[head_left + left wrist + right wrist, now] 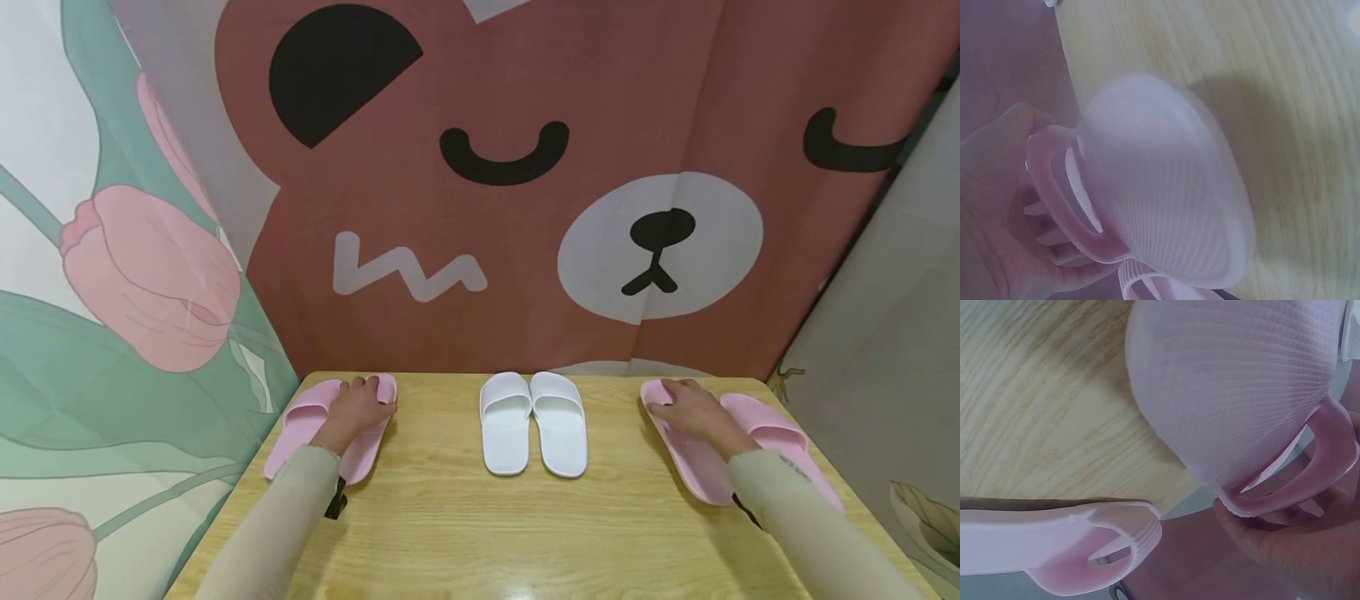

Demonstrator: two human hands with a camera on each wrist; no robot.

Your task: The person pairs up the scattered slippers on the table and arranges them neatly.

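Note:
On the left of the table, my left hand (360, 408) grips a pink slipper (365, 458) across its strap. In the left wrist view that slipper's ribbed footbed (1166, 181) faces the camera, with the fingers around the strap. A second pink slipper (300, 427) lies just left of it. My right hand (690, 408) holds another pink slipper (701, 475) by the strap, thumb and fingers at its edges. Its heel end overlaps the wood in the right wrist view. Right beside it, a matching slipper (776, 429) sits near the table's right edge.
Two white slippers (505, 442) stand side by side at the back middle of the wooden table (450, 533). Behind the far edge hangs a brown bear-print curtain (525, 225). A tulip-print cloth (150, 283) borders the left side.

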